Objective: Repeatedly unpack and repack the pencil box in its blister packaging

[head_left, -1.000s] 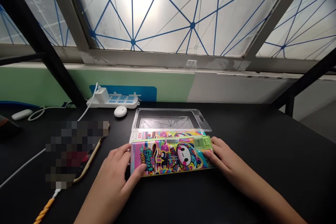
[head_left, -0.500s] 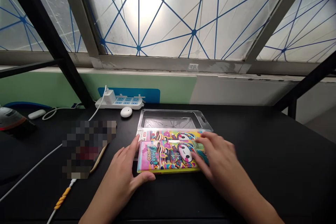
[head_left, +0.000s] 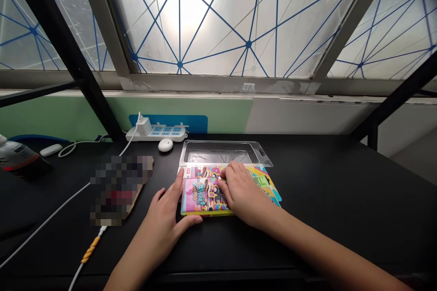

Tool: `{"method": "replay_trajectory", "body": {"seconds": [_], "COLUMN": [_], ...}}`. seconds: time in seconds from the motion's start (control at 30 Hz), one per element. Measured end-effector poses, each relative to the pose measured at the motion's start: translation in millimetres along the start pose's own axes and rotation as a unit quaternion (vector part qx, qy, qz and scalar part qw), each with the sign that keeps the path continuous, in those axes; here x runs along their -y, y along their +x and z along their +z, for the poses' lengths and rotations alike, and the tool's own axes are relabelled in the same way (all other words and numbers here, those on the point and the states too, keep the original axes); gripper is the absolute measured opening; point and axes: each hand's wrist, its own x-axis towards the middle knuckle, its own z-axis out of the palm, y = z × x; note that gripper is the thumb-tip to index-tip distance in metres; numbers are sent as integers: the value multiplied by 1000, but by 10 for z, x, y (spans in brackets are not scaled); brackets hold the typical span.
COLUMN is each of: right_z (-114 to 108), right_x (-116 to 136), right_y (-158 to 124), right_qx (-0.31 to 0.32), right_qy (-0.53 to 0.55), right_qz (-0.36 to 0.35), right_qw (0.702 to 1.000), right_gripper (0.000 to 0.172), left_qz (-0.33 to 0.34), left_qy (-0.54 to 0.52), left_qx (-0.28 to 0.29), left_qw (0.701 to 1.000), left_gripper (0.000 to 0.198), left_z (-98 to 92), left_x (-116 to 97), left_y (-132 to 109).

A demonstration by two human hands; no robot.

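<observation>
A flat, box-like case (head_left: 205,191) with a colourful cartoon print, perhaps a pencil case, lies on the black desk with a yellow edge toward me. My left hand (head_left: 167,218) is at its left end, fingers stretched along the side and thumb apart at the front edge. Across the middle of the case lies my right hand (head_left: 244,193), its fingers bent and the thumb and fingertips together at the back edge. Behind and under the case is a printed card (head_left: 269,184). A clear plastic blister shell (head_left: 218,157) lies open behind them.
On the left is a phone-like slab (head_left: 118,191), blurred by pixels, with a white cable (head_left: 90,252) in an orange wrap. A power strip (head_left: 160,132) and a white earbud case (head_left: 165,145) lie near the wall. Black frame bars (head_left: 372,134) stand at both sides.
My right hand has moved left from the right end of the case to its middle, covering the cartoon face. My left hand keeps its place at the left end. The view has shifted slightly.
</observation>
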Motion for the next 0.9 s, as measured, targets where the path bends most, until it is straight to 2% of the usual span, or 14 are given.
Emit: {"method": "replay_trajectory", "body": {"seconds": [0.07, 0.2, 0.3, 0.37, 0.43, 0.53, 0.6, 0.67, 0.73, 0.8, 0.9], "right_z": [14, 10, -51, -128, -226, -384, -468, -507, -482, -399, -231], "right_x": [8, 15, 36, 81, 140, 166, 75, -112, -348, -558, -714], "right_y": [9, 17, -80, -218, -395, -653, -776, -865, -945, -1028, -1142], "right_qx": [-26, -121, -193, -225, -230, -194, -127, -31, 52, 88, 103], "right_qy": [13, 22, 22, 18, 11, 6, 17, 44, 72, 83, 90], "right_qz": [0, -21, -67, -112, -144, -132, -116, -97, -62, -20, 32], "right_qw": [1000, 992, 979, 968, 962, 972, 985, 994, 994, 992, 990], "right_gripper": [16, 10, 9, 12, 14, 11, 15, 31, 58, 79, 94], "left_qz": [-1, -12, -17, -51, -105, -141, -124, -104, -101, -86, -28], "left_qy": [2, -3, -43, -91, -125, -118, -97, -80, -69, -55, -35], "left_qx": [2, -7, 2, 0, -10, -2, 8, -1, -34, -81, -119], "left_qw": [1000, 1000, 999, 995, 987, 983, 988, 991, 992, 991, 992], "left_gripper": [94, 90, 66, 56, 58, 59, 63, 66, 67, 66, 51], "left_z": [-2, -13, -50, -83, -107, -110, -97, -85, -77, -73, -69], "left_x": [-15, -25, 1, 22, 29, 4, -22, -39, -40, -29, -11], "left_y": [10, 16, -30, -70, -91, -66, -29, -1, 10, 6, -9]}}
